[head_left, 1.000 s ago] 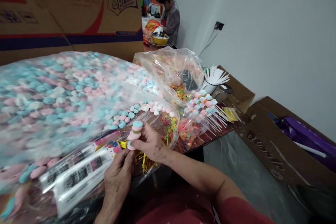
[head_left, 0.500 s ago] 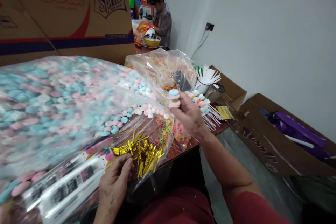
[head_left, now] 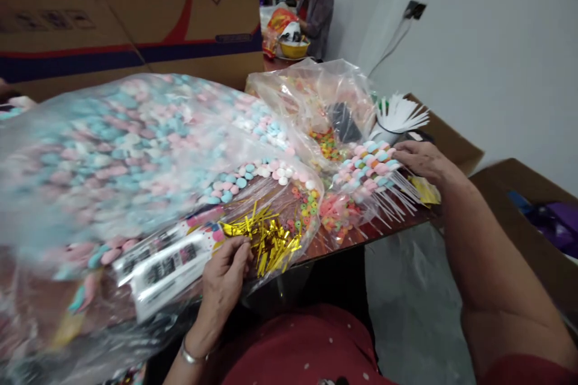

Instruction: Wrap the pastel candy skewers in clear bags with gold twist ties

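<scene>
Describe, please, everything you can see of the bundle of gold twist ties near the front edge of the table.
The gold twist ties are thin, shiny strips that look like metallic foil, lying in a loose, splayed heap with ends pointing every way. They rest on clear plastic wrapping at the table's front edge, beside a bag of small coloured ring candies. The left hand touches the heap's near-left end with its fingertips.

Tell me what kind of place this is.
Probably a small back-room candy-packing workspace: a big clear bag of pink and blue candies, finished candy skewers piled by the right hand, and stacked soft-drink cartons behind.
</scene>
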`<state>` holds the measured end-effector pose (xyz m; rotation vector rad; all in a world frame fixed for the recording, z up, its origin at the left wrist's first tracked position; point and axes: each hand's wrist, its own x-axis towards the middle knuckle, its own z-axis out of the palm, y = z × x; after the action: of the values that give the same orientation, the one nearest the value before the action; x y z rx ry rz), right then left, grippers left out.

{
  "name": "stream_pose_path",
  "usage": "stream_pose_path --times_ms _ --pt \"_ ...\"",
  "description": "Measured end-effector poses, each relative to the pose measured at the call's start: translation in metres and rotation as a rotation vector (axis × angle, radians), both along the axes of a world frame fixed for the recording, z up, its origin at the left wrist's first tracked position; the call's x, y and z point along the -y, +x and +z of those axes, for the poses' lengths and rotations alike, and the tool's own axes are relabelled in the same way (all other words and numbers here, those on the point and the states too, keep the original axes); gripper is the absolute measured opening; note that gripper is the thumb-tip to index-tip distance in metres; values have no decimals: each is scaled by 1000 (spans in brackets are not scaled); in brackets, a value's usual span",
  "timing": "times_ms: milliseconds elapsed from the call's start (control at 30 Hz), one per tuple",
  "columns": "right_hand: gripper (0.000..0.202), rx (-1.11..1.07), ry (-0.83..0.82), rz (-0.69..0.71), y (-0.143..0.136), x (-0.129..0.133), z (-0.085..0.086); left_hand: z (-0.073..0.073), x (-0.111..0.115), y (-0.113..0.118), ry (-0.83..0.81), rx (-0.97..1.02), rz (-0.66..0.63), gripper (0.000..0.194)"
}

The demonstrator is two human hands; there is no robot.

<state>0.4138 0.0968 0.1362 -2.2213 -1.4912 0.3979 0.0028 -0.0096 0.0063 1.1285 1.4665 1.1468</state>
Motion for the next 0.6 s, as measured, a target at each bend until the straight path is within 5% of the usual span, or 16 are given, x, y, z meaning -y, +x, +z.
stream_pose_path --times_ms 267,433,600 --pt "33 56 -123 5 12 -7 -12 0 0 -3 105 25 -121 21" --pt "33 86 -162 60 19 -12 -20 22 0 -6 49 47 -207 23" --pt "28 277 -203 30 22 -18 -17 42 -4 -16 90 153 -119 22"
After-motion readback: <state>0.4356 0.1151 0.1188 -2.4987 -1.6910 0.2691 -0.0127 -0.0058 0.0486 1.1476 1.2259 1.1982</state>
